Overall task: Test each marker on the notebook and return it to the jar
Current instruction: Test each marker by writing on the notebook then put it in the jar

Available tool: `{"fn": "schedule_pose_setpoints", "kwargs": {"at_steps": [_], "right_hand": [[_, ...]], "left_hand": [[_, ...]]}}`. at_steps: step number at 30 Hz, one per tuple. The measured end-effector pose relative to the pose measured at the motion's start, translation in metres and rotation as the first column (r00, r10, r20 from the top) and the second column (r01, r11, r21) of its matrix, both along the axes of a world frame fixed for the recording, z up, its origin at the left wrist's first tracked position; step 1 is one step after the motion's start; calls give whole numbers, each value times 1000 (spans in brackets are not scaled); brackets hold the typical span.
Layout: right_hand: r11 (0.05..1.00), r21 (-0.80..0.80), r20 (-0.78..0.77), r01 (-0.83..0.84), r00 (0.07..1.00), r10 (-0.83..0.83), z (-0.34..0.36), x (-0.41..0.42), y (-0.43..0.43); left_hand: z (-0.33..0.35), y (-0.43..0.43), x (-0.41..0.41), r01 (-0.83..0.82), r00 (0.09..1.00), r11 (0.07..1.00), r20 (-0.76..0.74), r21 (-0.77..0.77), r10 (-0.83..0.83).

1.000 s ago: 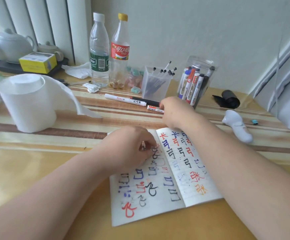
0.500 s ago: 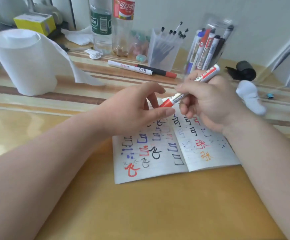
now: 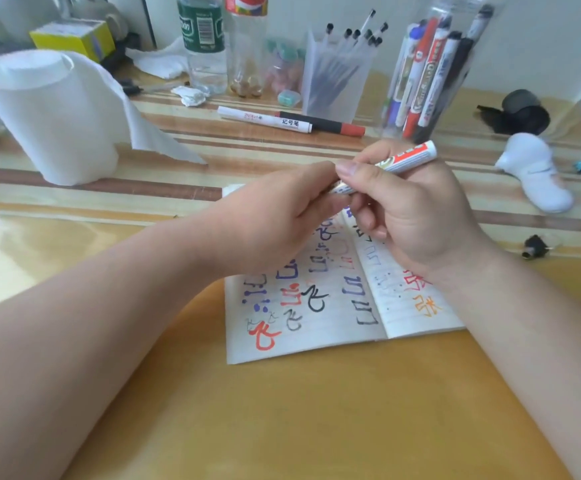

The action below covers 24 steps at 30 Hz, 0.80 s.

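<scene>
Marker, red/white, sits tilted above open notebook w/ both hands on it: right hand fingers curl round barrel, left hand fingers pinch lower end. Jar stands behind on table.

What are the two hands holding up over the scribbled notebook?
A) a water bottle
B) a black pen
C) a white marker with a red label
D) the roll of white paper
C: the left hand and the right hand both grip the white marker with a red label above the open scribbled notebook.
</scene>
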State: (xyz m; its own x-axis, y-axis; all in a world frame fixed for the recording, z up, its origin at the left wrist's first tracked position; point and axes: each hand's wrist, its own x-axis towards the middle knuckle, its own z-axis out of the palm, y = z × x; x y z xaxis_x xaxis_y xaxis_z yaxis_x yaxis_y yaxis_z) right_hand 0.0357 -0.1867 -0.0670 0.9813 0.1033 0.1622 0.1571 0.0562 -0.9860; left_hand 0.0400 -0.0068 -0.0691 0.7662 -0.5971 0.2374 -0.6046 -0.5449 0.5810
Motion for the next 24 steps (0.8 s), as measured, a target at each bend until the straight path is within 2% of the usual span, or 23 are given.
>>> {"fn": "schedule_pose_setpoints", "kwargs": {"at_steps": [7,10,13,14,16,17,19,22,24], "right_hand": [[999,35,21,-19,1000,19,0,1,1],[1000,10,60,-26,998,26,0,1,-2],[993,46,131,110,985,-115,4,4,-14],[982,80,154,173,971,-183,7,5,-20],[958,161,161,238,951,-263,13,7,-34],[955,194,137,223,958,-252,15,7,-39],[976,191,51,106,992,-118,17,4,-44],[983,126,-42,-136,989,142,17,-4,-41],[966,99,-46,-237,969,243,21,-12,-36]], "left_hand": [[1,3,4,18,999,997,36,-78,-15],[4,7,1,84,996,986,20,-144,-82],[6,16,6,45,954,999,-296,-22,-49],[5,20,9,46,947,997,-320,55,-26],[4,26,11,59,971,973,-240,224,-4],[4,28,11,50,978,957,-210,286,11],[7,27,11,25,976,936,-213,351,53],[9,24,13,10,969,924,-231,382,85],[9,24,14,4,969,924,-229,382,91]]}}
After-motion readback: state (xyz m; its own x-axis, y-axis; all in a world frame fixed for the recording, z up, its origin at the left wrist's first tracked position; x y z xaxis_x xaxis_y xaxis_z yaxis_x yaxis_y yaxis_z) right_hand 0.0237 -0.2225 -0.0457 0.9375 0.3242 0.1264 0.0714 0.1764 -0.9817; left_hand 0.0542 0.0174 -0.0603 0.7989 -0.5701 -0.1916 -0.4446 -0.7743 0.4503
